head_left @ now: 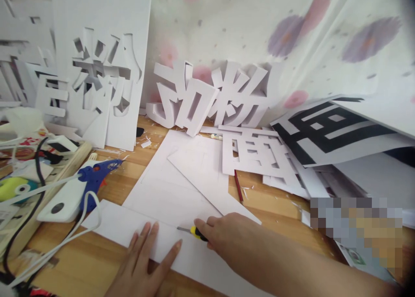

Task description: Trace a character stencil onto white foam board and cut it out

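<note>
My left hand [145, 256] lies flat with fingers spread on a white foam board [152, 197] on the wooden table, pressing its near strip down. My right hand [223, 236] is closed around a yellow-and-black utility knife [194, 232], whose blade tip rests on the board just right of my left fingertips. A narrower triangular white sheet [201, 171] lies on top of the board, just beyond the knife.
A blue hot-glue gun [94, 178] with white cord lies at left beside a white power strip [61, 202]. Cut foam characters [207, 100] and cut-out boards [97, 72] lean against the back wall. A black-printed sheet [330, 130] and a red pencil [238, 186] lie at right.
</note>
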### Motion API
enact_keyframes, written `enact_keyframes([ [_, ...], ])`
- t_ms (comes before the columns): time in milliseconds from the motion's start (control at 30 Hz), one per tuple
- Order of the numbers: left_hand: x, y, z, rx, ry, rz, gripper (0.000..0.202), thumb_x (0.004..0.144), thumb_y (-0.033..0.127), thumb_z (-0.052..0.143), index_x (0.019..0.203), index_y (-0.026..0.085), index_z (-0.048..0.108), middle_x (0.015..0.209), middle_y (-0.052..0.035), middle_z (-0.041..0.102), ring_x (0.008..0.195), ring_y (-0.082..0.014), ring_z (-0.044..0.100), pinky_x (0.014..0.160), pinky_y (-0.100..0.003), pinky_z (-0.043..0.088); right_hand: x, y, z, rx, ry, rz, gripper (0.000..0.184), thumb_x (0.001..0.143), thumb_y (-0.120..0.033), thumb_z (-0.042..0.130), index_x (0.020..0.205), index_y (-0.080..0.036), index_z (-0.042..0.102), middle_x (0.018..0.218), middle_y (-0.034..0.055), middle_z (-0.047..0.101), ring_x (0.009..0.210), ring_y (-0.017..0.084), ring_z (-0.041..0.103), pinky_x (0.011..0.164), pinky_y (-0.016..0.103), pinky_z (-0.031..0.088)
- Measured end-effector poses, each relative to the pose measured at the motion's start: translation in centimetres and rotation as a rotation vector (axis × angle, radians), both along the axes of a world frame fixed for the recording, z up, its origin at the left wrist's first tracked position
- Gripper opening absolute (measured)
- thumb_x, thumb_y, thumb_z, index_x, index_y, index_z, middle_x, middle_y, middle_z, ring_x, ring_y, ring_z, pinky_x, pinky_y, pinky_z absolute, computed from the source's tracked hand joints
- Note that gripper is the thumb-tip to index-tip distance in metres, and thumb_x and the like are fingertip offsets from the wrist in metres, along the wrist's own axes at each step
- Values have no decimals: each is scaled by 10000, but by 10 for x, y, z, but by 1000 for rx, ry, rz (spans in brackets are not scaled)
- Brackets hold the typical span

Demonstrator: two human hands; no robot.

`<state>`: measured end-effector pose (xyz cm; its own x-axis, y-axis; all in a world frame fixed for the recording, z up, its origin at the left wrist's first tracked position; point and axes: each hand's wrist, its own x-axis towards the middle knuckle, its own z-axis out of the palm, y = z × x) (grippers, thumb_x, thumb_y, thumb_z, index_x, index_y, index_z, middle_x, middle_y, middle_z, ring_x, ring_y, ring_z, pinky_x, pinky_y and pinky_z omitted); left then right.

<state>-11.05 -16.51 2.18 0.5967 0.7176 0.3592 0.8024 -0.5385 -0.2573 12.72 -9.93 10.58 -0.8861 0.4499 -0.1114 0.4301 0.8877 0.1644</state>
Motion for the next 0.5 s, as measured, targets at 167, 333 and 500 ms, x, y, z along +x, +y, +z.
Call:
enact_keyframes([
  [167,0,0,1,6,24,-4,797,614,222,585,1360,296,315,1327,-191,380,1179,-381,414,771,-447,505,2,-7,4,9,30,-68,163,753,-167,607,915,-164,592,714,-5,577,538,129,545,427,274,297],
  [333,0,0,3,13,25,-21,776,629,212,566,1362,270,320,1296,-216,399,1186,-396,400,745,-452,514,4,-9,13,-33,-54,-64,265,688,-161,667,948,-153,614,841,24,627,583,135,579,403,277,326],
  [500,0,-1,3,-1,16,-13,766,638,223,556,1364,273,314,1329,-212,366,1231,-410,333,743,-455,511,7,-9,16,-77,-97,-95,369,666,-141,643,1032,-149,598,922,36,643,602,146,595,401,277,378],
])
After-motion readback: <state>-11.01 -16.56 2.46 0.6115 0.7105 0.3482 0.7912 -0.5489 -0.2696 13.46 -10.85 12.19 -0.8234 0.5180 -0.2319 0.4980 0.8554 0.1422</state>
